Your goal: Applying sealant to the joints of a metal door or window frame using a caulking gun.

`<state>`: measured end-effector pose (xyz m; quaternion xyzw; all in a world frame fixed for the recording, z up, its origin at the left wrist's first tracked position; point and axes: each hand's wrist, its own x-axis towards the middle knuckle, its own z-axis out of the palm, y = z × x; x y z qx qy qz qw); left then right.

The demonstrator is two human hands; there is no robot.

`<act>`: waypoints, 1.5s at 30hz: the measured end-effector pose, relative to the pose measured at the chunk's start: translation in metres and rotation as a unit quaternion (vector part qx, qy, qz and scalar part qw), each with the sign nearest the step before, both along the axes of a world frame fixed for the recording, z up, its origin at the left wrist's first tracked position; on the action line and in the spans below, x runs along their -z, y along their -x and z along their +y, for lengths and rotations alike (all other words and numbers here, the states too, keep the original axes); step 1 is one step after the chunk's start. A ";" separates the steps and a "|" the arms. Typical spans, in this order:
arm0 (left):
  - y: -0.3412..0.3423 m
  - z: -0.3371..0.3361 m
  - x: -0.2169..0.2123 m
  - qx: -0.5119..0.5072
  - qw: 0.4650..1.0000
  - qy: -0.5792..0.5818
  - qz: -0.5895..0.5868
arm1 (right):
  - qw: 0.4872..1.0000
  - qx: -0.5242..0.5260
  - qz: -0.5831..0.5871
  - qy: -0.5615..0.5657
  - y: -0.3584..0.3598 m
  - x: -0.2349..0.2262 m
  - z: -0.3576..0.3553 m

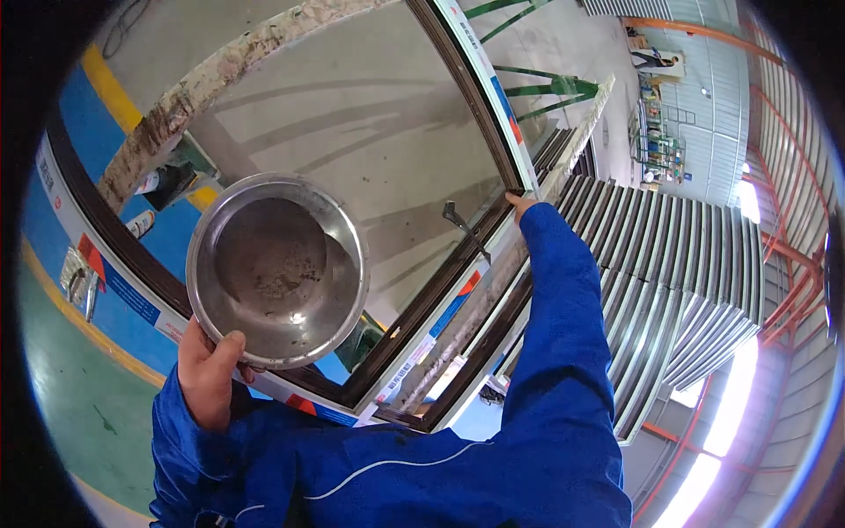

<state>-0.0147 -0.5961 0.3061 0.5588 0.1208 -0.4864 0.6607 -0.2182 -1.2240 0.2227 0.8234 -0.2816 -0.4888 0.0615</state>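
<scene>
In my left hand (208,377) is a round shiny metal bowl (350,255), gripped by its near rim with the thumb on top. Small dark bits lie in the bowl, too small to name. It is over the near left part of a large dark-brown window frame (422,304). My right arm is stretched forward, and my right hand (521,204) touches the frame's right rail. Its visible fingers are pressed together at the rail, and whatever they hold is hidden. Nearer along that rail, a thin dark tool with a blunt head (466,231) leans across the edge.
A speckled support bar (189,101) curves under the frame at left. Bottles (141,223) stand beyond the left rail. On the right are stacked dark and silver profiles (656,238). Green stand legs (550,88) are at the far side. A person (653,60) is in the distance.
</scene>
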 end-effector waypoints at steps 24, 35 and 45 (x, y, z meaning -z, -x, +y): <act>0.010 0.007 0.006 0.002 1.000 0.022 0.018 | 0.996 0.036 -0.023 0.078 -0.032 -0.037 0.043; 0.009 0.015 0.010 0.007 0.999 0.011 0.029 | 0.983 0.050 -0.064 0.162 -0.033 -0.057 0.056; 0.006 0.013 0.012 0.007 1.000 0.006 0.020 | 0.959 0.101 0.029 0.265 -0.037 -0.016 0.042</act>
